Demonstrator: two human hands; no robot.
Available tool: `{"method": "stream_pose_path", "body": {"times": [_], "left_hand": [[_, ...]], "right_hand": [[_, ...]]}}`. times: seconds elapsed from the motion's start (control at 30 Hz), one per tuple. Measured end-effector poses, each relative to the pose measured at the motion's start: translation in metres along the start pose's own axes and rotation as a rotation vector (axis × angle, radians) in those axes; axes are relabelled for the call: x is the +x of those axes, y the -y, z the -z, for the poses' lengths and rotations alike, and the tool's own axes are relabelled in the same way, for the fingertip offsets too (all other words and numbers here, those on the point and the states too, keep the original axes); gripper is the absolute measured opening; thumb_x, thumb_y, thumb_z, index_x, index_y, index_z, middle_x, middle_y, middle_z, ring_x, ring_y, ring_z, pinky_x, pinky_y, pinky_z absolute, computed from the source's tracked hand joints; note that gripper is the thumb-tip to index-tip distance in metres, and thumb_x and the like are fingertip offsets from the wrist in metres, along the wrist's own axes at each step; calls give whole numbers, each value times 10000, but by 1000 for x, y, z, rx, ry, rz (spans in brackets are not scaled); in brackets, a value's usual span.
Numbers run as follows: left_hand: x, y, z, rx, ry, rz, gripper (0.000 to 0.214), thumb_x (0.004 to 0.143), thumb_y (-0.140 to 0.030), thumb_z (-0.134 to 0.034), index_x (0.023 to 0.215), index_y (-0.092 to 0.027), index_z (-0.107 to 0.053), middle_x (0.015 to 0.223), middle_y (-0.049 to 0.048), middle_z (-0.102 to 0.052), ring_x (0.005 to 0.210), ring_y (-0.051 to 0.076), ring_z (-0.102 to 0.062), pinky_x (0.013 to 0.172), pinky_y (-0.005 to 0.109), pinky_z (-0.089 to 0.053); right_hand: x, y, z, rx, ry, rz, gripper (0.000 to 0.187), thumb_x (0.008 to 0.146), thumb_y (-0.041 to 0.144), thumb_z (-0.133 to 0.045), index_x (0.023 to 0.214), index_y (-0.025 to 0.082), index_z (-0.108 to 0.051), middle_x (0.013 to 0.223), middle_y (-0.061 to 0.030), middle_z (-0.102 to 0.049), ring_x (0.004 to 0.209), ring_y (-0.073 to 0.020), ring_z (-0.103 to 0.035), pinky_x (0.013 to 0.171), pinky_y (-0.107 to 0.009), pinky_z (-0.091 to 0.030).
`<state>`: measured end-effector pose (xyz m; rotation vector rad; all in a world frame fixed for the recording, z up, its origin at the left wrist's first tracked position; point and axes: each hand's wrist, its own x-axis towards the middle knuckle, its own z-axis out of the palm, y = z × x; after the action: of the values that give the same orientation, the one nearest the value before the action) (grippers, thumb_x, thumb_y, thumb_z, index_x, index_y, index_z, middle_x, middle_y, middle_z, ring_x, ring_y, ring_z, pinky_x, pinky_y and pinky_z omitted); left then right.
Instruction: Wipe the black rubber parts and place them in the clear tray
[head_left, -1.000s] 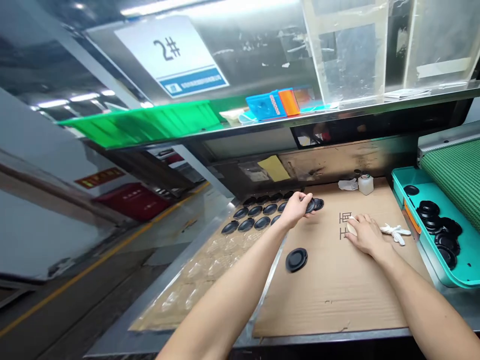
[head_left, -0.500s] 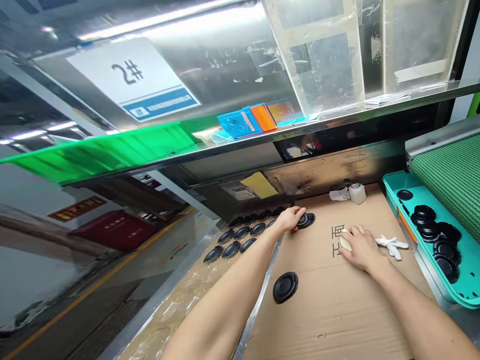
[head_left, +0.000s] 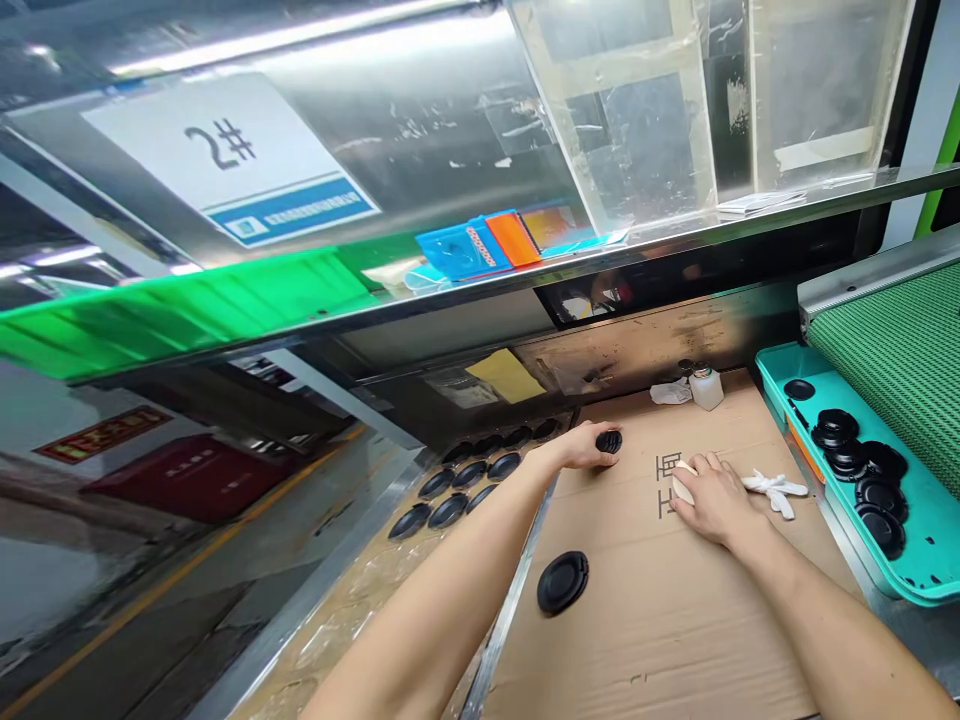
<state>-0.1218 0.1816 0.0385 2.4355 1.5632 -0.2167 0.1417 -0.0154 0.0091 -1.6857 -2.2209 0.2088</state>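
My left hand (head_left: 582, 446) reaches to the far left part of the cardboard sheet (head_left: 675, 600). Its fingers are closed round a small group of black round parts (head_left: 609, 440), pressed close together. Resting on the cardboard, my right hand (head_left: 716, 498) grips a cream-coloured flat piece (head_left: 682, 484), mostly covered by the fingers. A lone black round part (head_left: 562, 583) lies nearer to me on the sheet. Left of it, beyond a metal strip, a clear moulded tray (head_left: 352, 590) holds several black round parts, partly hidden by my left arm.
Beside my right hand lies a white glove (head_left: 776, 490). A small white bottle (head_left: 706, 388) stands at the back near crumpled white paper (head_left: 670, 391). On the right, a teal bin (head_left: 926, 570) with black parts adjoins a green conveyor belt (head_left: 892, 330). A metal shelf (head_left: 652, 233) crosses above.
My left hand has closed further round the black parts, which now sit drawn together instead of fanned out. My right hand keeps its place. The view has shifted slightly.
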Motion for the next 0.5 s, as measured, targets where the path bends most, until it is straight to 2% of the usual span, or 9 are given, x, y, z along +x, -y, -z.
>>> {"method": "stream_pose_path", "body": {"times": [0.13, 0.3, 0.5], "left_hand": [[7, -5, -1, 2, -35, -29, 708, 736, -438, -708, 1392, -191, -612, 1307, 146, -645, 1187, 317, -616, 1028, 352, -458], [9, -13, -1, -18, -58, -64, 678, 717, -456, -720, 1337, -189, -652, 1275, 123, -681, 1157, 304, -635, 1009, 337, -470], [7, -19, 1, -42, -104, -26, 682, 692, -446, -729, 1311, -166, -665, 1261, 147, -682, 1126, 315, -647, 1004, 363, -478]], "right_hand": [[0, 1, 1, -11, 5, 5, 355, 953, 422, -567, 1248, 237, -633, 1234, -119, -599, 1168, -293, -498, 942, -406, -416], [0, 2, 1, -5, 0, 4, 367, 952, 412, -564, 1269, 240, -631, 1230, -117, -599, 1176, -297, -498, 945, -408, -421], [1, -3, -3, -2, -16, 24, 361, 940, 412, -599, 1244, 220, -639, 1211, -129, -598, 1152, -301, -505, 946, -422, -430]]}}
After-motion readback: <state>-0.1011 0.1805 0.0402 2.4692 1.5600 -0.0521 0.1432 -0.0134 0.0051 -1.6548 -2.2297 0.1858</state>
